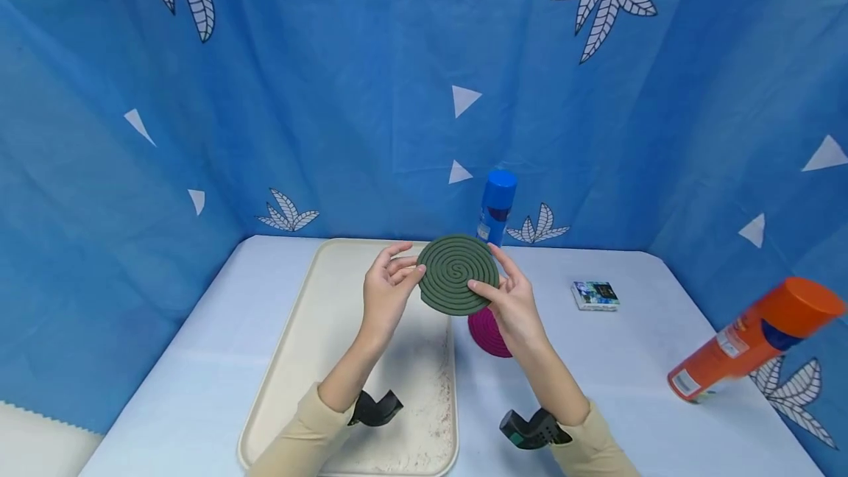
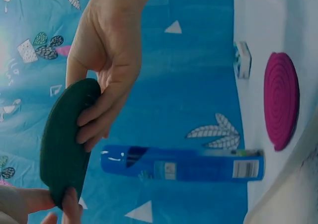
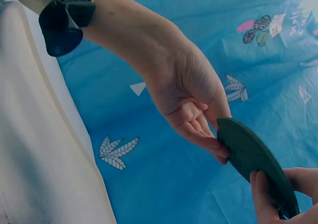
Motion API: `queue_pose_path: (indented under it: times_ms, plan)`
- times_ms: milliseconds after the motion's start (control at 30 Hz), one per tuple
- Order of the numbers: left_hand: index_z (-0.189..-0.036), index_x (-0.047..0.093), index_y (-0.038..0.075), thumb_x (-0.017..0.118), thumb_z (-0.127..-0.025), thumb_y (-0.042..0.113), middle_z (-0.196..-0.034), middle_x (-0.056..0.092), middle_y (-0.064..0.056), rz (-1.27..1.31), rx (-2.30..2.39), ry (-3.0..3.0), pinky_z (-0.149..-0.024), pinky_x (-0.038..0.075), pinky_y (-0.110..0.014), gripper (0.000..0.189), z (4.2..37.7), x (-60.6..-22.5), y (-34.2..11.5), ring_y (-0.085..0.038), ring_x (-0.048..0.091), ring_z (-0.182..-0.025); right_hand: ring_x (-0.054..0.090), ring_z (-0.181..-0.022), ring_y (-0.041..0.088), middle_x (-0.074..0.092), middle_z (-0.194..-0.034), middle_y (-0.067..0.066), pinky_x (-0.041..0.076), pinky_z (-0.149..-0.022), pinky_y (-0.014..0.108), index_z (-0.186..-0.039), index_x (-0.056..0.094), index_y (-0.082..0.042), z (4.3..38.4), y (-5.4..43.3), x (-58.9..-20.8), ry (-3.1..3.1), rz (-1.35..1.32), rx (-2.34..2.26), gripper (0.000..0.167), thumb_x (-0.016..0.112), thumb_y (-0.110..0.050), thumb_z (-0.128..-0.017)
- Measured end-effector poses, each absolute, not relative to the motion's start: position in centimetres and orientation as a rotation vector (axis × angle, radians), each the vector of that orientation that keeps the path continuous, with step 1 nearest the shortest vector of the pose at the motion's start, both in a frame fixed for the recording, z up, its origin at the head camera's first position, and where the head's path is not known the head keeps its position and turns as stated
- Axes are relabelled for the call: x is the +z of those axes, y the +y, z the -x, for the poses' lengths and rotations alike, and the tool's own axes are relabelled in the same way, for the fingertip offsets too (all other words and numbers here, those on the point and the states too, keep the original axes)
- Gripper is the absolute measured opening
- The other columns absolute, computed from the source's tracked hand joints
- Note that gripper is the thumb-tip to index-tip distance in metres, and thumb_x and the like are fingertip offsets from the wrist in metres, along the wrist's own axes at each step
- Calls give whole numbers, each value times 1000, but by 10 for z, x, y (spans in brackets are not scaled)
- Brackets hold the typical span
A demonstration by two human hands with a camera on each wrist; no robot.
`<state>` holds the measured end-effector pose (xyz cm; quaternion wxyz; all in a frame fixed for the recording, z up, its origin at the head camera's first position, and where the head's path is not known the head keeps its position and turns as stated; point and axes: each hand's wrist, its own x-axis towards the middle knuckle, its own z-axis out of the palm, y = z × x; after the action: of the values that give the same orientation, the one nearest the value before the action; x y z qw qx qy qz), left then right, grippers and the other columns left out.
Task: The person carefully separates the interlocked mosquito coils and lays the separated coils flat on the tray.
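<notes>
A dark green mosquito coil [image 1: 457, 274], a flat spiral disc, is held up above the table between both hands, its face toward the head camera. My left hand [image 1: 387, 289] pinches its left edge, thumb in front and fingers behind. At the right edge, my right hand [image 1: 517, 304] grips it with the thumb on the face and the other fingers behind. In the left wrist view the coil [image 2: 67, 139] appears nearly edge-on. Below it on the table lies a magenta coil [image 1: 489, 333], partly hidden by my right hand in the head view.
A beige tray [image 1: 291, 344] with a stained right side lies under my left arm. A blue spray can [image 1: 497, 205] stands behind the coils. To the right are a small patterned box [image 1: 595, 295] and an orange spray can [image 1: 748, 341]. Blue cloth [image 1: 371, 94] hangs around the table.
</notes>
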<state>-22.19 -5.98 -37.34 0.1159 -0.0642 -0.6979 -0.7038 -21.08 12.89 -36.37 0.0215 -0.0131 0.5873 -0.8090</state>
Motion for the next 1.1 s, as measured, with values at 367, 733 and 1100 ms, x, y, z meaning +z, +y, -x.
queue_pose_path:
  times_ms: [367,733,1100]
  plan:
    - [-113,70,13,67,-89,19,-147,41,-15,614,-1394,-2379,-100,48,-48,25,202,-368,-48,-32,46,-132,63,-108,3,46,-141,18,54,-90,22,-144,31,-5,194,123,-359,1964,95,-2551,61,56,6,-89]
    - [-117,67,12,71,-86,25,-152,34,-15,540,-1670,-2327,-103,47,-49,35,196,-362,-48,-34,39,-138,51,-122,-2,33,-152,18,45,-100,16,-150,21,-4,187,121,-357,2089,506,-2372,61,47,-6,-95]
    - [-124,61,17,77,-79,27,-152,36,-9,531,-1753,-2380,-106,43,-51,50,197,-364,-46,-28,33,-142,36,-138,12,22,-157,10,28,-116,51,-152,18,-10,193,124,-359,1959,668,-2363,52,30,-26,-104]
